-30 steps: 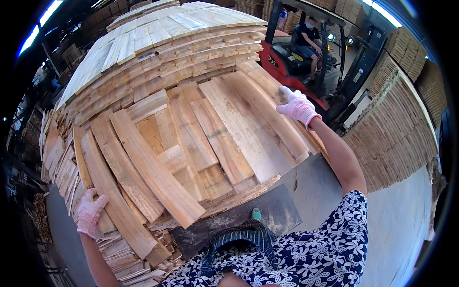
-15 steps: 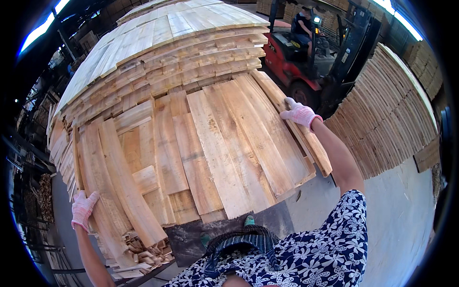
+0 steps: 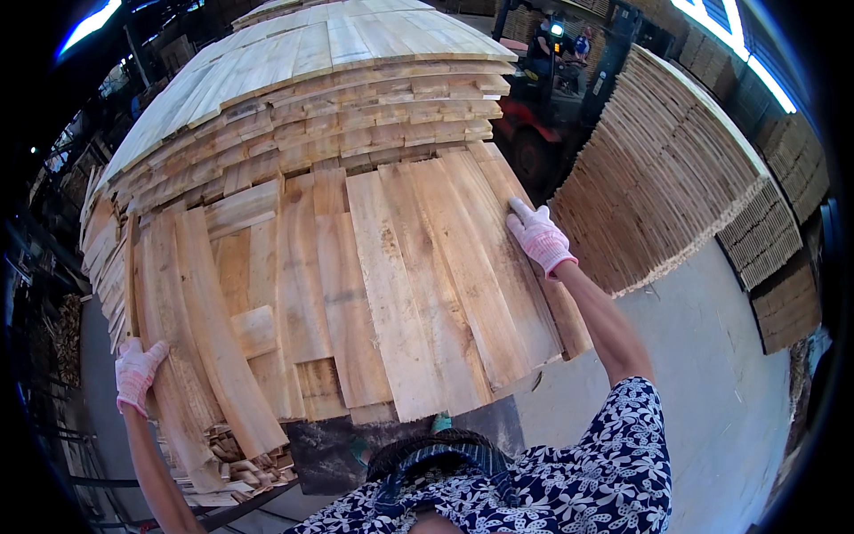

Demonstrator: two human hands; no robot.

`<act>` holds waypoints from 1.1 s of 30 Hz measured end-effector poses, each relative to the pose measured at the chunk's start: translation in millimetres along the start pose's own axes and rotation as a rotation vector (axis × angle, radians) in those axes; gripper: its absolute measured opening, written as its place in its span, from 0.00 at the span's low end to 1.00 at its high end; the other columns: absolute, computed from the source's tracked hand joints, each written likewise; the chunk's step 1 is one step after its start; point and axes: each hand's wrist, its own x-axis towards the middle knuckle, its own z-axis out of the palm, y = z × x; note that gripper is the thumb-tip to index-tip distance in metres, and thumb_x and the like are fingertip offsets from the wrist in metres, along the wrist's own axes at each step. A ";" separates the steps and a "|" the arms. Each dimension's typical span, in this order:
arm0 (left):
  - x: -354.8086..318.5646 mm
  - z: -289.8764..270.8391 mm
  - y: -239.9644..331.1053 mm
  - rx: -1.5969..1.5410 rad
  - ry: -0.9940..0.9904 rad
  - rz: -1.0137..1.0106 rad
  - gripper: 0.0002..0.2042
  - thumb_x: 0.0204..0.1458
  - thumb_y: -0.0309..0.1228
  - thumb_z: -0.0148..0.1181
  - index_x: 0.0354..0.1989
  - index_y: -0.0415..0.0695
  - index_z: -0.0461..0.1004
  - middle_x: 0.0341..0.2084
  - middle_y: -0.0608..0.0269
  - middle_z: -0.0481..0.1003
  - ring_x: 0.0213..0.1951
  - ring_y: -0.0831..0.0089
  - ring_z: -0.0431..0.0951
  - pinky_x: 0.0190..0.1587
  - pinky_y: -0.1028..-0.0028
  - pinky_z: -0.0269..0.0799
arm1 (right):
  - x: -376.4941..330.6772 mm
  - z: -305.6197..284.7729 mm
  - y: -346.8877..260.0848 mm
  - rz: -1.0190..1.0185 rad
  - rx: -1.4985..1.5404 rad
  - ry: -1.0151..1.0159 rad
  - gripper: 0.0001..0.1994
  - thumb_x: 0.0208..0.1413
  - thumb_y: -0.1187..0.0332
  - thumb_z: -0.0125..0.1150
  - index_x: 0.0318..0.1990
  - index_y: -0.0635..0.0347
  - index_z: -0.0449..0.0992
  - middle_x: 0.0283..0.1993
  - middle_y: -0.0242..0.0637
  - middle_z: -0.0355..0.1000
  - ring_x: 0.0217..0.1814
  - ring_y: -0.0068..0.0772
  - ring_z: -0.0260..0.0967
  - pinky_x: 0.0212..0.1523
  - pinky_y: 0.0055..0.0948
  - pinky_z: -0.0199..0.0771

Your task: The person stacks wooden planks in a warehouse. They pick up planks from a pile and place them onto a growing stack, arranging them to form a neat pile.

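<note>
Wooden boards (image 3: 418, 294) are lying side by side, in front of a taller board stack (image 3: 374, 111). The left hand (image 3: 139, 376) is touching their left edge, thumb standing apart from the fingers; the right hand (image 3: 540, 238) is resting along the rightmost board (image 3: 565, 320). The view isn't showing whether either is pinching wood.

Between the left hand in its pink-and-white knit glove (image 3: 140, 376) and the similarly gloved right hand (image 3: 539, 237), open air lies over the flat light-brown wooden planks (image 3: 436, 276). A higher, stepped stack of pale boards (image 3: 311, 116) bars the far side; rightward, beyond grey floor (image 3: 640, 347), stands a tall brown wooden stack (image 3: 658, 169).
</note>
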 end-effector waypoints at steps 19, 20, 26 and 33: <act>60.8 86.6 -196.6 -0.647 0.208 0.165 0.38 0.51 0.48 0.68 0.64 0.35 0.64 0.57 0.45 0.71 0.57 0.56 0.73 0.62 0.60 0.65 | -125.1 6.0 -270.0 -0.672 0.154 -0.137 0.28 0.63 0.50 0.54 0.68 0.51 0.67 0.55 0.53 0.72 0.60 0.55 0.70 0.61 0.48 0.69; 43.1 68.3 -151.1 -0.335 0.156 0.256 0.33 0.57 0.51 0.60 0.64 0.38 0.67 0.54 0.44 0.74 0.58 0.52 0.72 0.64 0.59 0.62 | -134.5 11.6 -297.1 -0.658 0.134 -0.163 0.30 0.63 0.47 0.53 0.68 0.52 0.66 0.56 0.53 0.72 0.60 0.55 0.71 0.61 0.47 0.69; -4.4 8.8 -74.5 -0.122 -0.085 0.191 0.25 0.65 0.50 0.45 0.64 0.48 0.69 0.55 0.44 0.75 0.62 0.50 0.70 0.59 0.57 0.67 | -179.1 85.3 -480.0 -0.459 0.245 -0.461 0.44 0.54 0.35 0.58 0.70 0.55 0.60 0.60 0.58 0.72 0.63 0.54 0.70 0.62 0.46 0.70; -21.6 0.3 -63.0 -0.202 -0.238 0.094 0.54 0.49 0.72 0.54 0.70 0.33 0.55 0.64 0.29 0.60 0.63 0.40 0.68 0.64 0.54 0.66 | -240.8 96.6 -581.6 -0.658 -0.010 -0.232 0.34 0.47 0.50 0.65 0.61 0.54 0.68 0.56 0.61 0.72 0.59 0.62 0.71 0.57 0.53 0.73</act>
